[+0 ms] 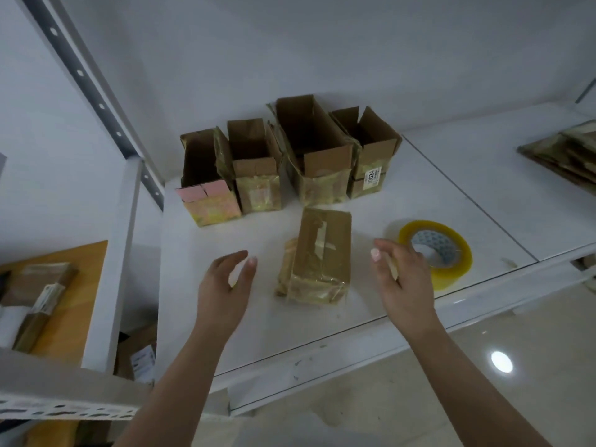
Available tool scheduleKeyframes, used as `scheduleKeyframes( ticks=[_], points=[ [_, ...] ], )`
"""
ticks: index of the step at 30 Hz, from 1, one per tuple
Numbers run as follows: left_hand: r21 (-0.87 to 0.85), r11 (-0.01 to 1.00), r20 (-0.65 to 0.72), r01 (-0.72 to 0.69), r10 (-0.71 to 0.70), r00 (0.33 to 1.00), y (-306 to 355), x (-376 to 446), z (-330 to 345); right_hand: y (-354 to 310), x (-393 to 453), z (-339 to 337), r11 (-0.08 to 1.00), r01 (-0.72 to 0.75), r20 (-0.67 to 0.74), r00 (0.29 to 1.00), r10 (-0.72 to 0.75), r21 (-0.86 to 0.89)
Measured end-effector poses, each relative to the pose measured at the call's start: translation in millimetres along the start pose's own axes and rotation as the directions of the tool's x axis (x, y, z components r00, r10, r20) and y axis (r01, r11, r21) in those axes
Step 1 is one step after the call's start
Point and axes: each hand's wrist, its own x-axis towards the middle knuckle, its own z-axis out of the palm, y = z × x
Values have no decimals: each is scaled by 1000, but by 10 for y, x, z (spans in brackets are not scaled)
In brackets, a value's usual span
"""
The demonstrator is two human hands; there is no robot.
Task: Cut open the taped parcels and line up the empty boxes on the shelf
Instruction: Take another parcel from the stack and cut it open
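Now left hand (225, 282) open, empty; right hand (403, 279) pinches small pale object beside brown taped cardboard parcel (317, 256); unsteadied parcel may slide under cut

Head view: I look from above, forward and down, close over the white shelf (371, 201); wall far behind.
Shared: only one view.

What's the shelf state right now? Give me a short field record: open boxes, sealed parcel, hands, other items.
open boxes: four in a row at the back of the shelf, first box leftmost, fourth box rightmost
parcel: still taped shut, in front of the row
left hand: open, beside the parcel, not touching
right hand: pinches a small pale item, unclear what
tape roll: flat, right of the parcel
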Motion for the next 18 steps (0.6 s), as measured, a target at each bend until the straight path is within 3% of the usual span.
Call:
scheduleKeyframes(
  ticks=[2,7,11,18],
  points=[
    [-338,940,83,45,-18,996,225,-122,12,-197,-147,34,968,-138,39,990,133,210],
    [-474,880,225,44,73,972,295,-292,280,-391,-379,155,829,-384,209,923,324,408],
    [-506,862,230,23,110,967,329,-371,369,-422,-456,208,837,-326,205,944,260,439],
    [-525,848,67,-68,120,990,518,-415,354,-542,-421,71,906,-161,40,987,158,392]
  ],
)
